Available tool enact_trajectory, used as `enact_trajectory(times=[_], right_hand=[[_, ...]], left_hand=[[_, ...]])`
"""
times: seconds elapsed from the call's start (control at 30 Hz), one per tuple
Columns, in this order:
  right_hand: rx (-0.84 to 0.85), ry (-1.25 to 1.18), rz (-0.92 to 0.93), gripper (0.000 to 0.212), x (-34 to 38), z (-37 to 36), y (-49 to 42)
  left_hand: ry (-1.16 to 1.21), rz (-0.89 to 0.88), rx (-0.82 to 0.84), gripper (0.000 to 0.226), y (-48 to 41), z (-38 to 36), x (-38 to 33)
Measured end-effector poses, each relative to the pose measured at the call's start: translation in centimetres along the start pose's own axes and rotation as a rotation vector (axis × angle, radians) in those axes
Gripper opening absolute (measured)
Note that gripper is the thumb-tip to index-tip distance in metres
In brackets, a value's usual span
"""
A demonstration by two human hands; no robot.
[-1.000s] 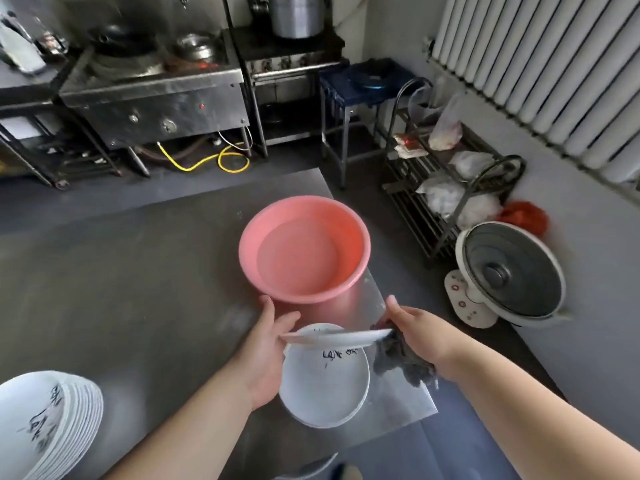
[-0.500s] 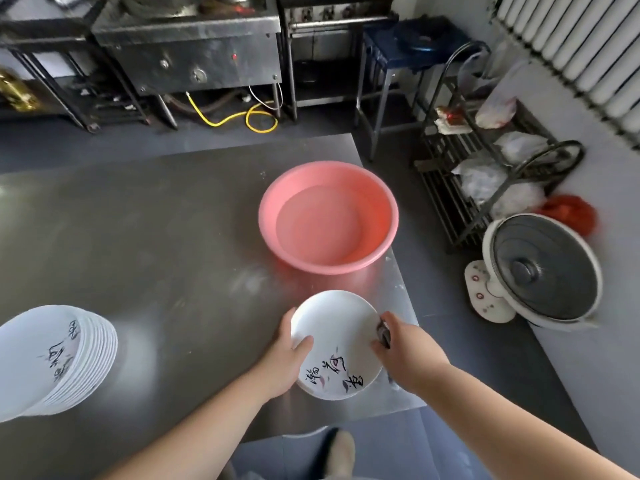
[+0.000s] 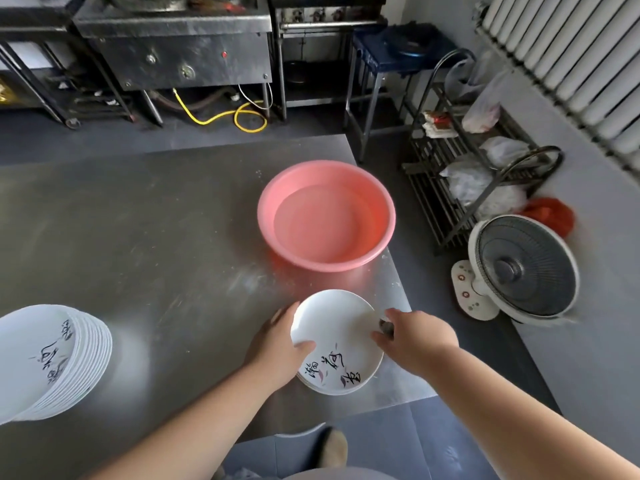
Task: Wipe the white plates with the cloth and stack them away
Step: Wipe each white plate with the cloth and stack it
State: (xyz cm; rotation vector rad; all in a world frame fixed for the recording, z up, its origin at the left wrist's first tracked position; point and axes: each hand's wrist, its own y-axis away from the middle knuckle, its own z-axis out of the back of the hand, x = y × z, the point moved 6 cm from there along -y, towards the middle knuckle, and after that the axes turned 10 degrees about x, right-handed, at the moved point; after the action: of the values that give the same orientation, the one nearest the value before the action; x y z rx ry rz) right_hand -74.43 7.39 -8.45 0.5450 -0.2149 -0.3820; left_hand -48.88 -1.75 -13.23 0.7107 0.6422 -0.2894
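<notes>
Left hand [image 3: 277,344] grips the face-up plate [image 3: 332,327]; right hand [image 3: 419,341] holds cloth [image 3: 386,328].

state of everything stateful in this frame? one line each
plate: face up, gripped at its left rim by the left hand, thumb on top.
cloth: bunched under the right hand, against the plate's right rim.
plate stack: fanned and leaning, untouched.
pink basin: upright, apparently holding water.
</notes>
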Motion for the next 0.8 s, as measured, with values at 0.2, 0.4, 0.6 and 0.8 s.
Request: enact_trajectory(times=[0.2, 0.4, 0.6, 0.8], right_hand=[[-0.013, 0.135, -0.092, 0.042, 1.4, 5.1, -0.1], [-0.008, 0.129, 0.114, 0.046, 15.0, 5.3, -0.3], [0.006, 0.168, 0.337, 0.058, 32.9, 4.7, -0.1], [0.124, 0.138, 0.433, 0.047, 47.1, 2.1, 0.7]], left_hand=[[-0.275, -0.066, 0.037, 0.075, 0.4, 3.9, -0.1], [-0.424, -0.066, -0.172, 0.048, 5.1, 15.6, 4.2], [-0.446, 0.102, -0.328, 0.043, 11.6, 27.6, 14.8], [-0.348, 0.360, -0.398, 0.042, 18.5, 33.5, 26.8]])
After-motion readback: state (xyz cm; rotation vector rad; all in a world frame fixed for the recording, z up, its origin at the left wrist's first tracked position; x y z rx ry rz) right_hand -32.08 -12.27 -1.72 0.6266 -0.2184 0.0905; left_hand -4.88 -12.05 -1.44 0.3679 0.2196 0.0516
